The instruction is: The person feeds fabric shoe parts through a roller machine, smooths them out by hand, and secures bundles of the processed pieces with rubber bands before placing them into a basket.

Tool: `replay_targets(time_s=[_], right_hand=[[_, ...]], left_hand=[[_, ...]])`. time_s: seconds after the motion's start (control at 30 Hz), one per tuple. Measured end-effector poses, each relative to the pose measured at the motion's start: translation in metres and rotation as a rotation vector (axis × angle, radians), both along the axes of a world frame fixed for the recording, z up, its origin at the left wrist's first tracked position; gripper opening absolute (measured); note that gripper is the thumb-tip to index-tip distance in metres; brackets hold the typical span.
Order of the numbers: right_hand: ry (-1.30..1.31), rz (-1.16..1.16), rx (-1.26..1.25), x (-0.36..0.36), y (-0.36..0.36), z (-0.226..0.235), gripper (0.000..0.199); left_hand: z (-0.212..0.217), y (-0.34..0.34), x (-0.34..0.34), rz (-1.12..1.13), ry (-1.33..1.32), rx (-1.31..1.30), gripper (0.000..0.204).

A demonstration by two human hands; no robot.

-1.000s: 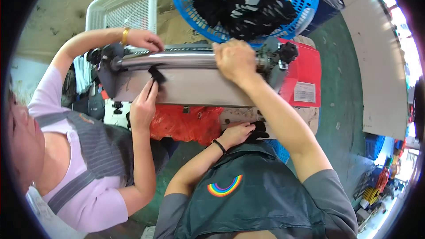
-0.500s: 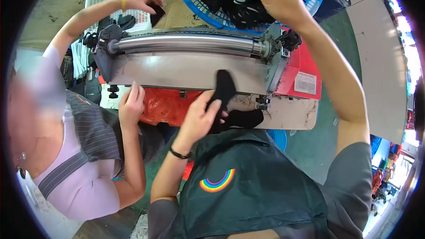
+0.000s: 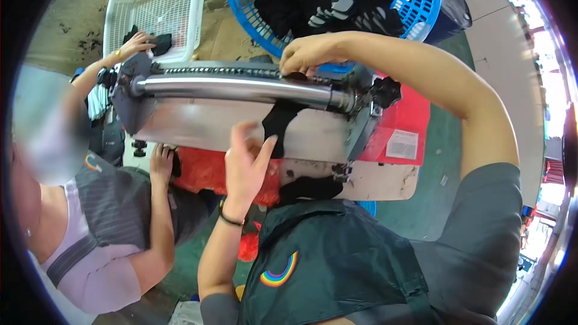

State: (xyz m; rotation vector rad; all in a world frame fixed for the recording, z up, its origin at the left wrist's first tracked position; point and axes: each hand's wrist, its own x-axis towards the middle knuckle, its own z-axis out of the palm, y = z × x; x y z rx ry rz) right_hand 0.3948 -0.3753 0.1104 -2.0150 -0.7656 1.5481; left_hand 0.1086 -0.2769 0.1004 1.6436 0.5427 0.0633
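A black sock [image 3: 279, 127] lies across the pale feed plate [image 3: 205, 121] of a roller machine, its far end reaching the shiny metal roller [image 3: 235, 89]. Beside the sock's near part is my left hand [image 3: 245, 165], fingers apart, thumb at its edge; the hand looks open. My right hand [image 3: 310, 55] reaches over behind the roller, fingers bent down and closed on a black piece of fabric [image 3: 295, 76], mostly hidden by the hand and roller. Closer to my apron, another black sock [image 3: 310, 188] rests on the machine's lower ledge.
Behind the machine stand a blue basket [image 3: 241, 21] heaped with black socks and a white basket [image 3: 195, 18]. A co-worker at the left has one hand [image 3: 135, 43] at dark fabric in the white basket. Red plastic [image 3: 205, 171] hangs below the plate.
My right hand has come down from above the blue basket to the roller's far side. The sock from my left hand now lies on the plate. The co-worker's hand has moved into the white basket.
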Motion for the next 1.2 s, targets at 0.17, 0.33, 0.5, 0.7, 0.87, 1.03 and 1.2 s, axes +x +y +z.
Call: replay_targets(time_s=[0.17,0.33,0.5,0.7,0.87,1.03,1.2], right_hand=[[-0.475,-0.078,0.324,0.014,-0.007,0.037,0.025],[-1.09,-0.045,0.583,0.052,-0.012,0.083,0.026],[-1.082,-0.486,0.929,0.135,-0.037,0.132,0.02],[-0.851,-0.946,0.711,0.197,-0.106,-0.036,0.023],[-0.698,-0.972,0.298,0.132,-0.099,-0.049,0.04],[-0.812,-0.917,0.431,0.117,-0.156,0.012,0.029],[-0.39,-0.962,0.8,0.124,-0.27,0.0,0.04]], left_hand=[[-0.028,-0.008,-0.055,0.163,-0.093,-0.067,0.03],[-0.046,-0.028,-0.068,-0.026,0.061,0.009,0.023],[-0.071,-0.038,-0.076,-0.135,0.187,-0.041,0.023],[-0.086,-0.04,-0.079,-0.14,0.176,0.004,0.023],[-0.088,-0.037,-0.094,-0.167,0.283,0.108,0.025],[-0.103,-0.04,-0.097,-0.26,0.227,0.277,0.023],[-0.128,-0.068,-0.07,-0.434,-0.042,0.506,0.026]])
